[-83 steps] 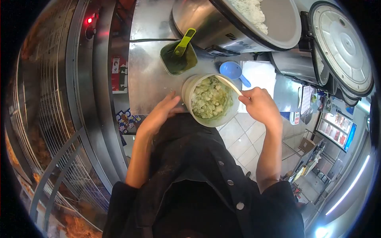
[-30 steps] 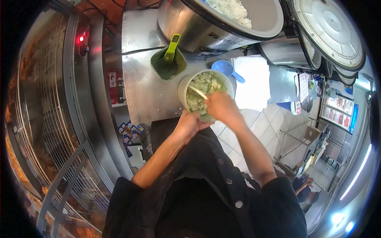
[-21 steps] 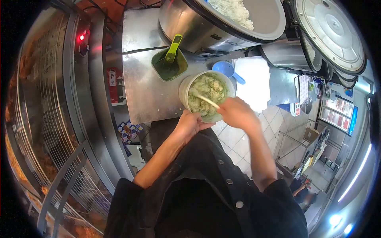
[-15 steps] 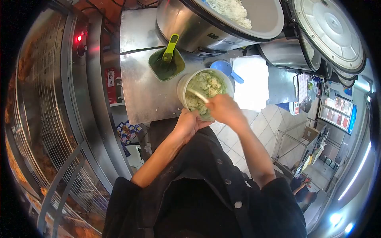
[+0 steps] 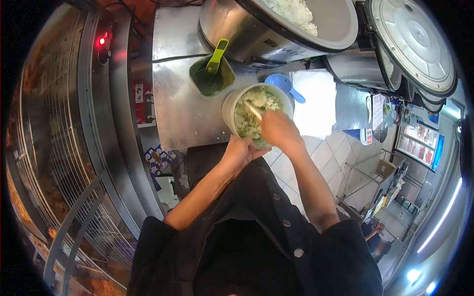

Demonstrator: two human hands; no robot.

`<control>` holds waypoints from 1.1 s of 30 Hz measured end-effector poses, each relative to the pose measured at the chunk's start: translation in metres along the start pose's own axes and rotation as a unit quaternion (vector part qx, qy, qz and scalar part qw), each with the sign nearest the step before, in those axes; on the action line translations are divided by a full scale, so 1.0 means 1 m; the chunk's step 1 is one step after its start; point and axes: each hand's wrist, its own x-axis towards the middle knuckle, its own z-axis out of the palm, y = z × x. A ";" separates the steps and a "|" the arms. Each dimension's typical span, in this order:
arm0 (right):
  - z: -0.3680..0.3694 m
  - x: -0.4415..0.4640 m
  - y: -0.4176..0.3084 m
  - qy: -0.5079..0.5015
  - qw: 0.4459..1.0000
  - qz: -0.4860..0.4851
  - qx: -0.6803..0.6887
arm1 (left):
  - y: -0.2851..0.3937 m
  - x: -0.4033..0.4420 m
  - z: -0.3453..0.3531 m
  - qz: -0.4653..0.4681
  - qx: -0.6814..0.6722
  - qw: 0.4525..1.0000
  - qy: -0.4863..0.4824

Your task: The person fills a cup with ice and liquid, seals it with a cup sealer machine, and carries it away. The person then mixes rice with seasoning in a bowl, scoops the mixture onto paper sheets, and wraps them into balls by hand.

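A round white tub [image 5: 228, 114] of green-tinted rice [image 5: 245, 123] sits at the counter's near edge, tilted slightly toward me. My left hand [image 5: 242, 150] grips its near side, thumb by the rim. My right hand [image 5: 280, 129] is closed around a pale spoon [image 5: 253, 109] whose end is sunk in the rice, so its shape is hidden. Just behind the tub lies a blue scoop [image 5: 278, 82]. To the left stands a square container [image 5: 200, 79] of dark green sauce, with a lime-green measuring scoop [image 5: 217, 54] leaning in it.
A large steel rice cooker [image 5: 247, 37] with white rice stands open at the back of the steel counter [image 5: 177, 113]. Another cooker with a white lid [image 5: 412, 39] is at right, beyond white paper sheets [image 5: 313, 103]. A heated cabinet [image 5: 64, 148] lines my left.
My right hand has shifted within the tub, turning the spoon steeper and stirring the rice. My left hand keeps its hold. The whole view has moved slightly.
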 end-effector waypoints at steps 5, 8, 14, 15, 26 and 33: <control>-0.053 -0.014 0.013 -0.027 0.992 0.108 0.056 | -0.012 0.003 -0.001 0.005 0.000 1.000 -0.030; -0.003 0.003 0.005 -0.008 0.999 0.033 -0.001 | 0.008 -0.019 0.011 -0.052 0.124 0.990 0.030; 0.018 0.008 0.017 -0.042 0.998 0.012 0.038 | 0.022 -0.013 -0.014 -0.040 0.088 0.995 -0.008; 0.013 0.003 0.009 -0.045 0.999 -0.017 0.012 | 0.014 -0.009 -0.009 -0.017 0.086 0.996 -0.014; -0.006 -0.005 -0.001 0.038 0.998 -0.032 -0.040 | 0.030 -0.016 -0.004 -0.021 0.001 1.000 -0.001; -0.022 -0.005 -0.013 -0.018 1.000 0.014 -0.016 | 0.025 -0.011 -0.006 -0.019 0.003 1.000 0.006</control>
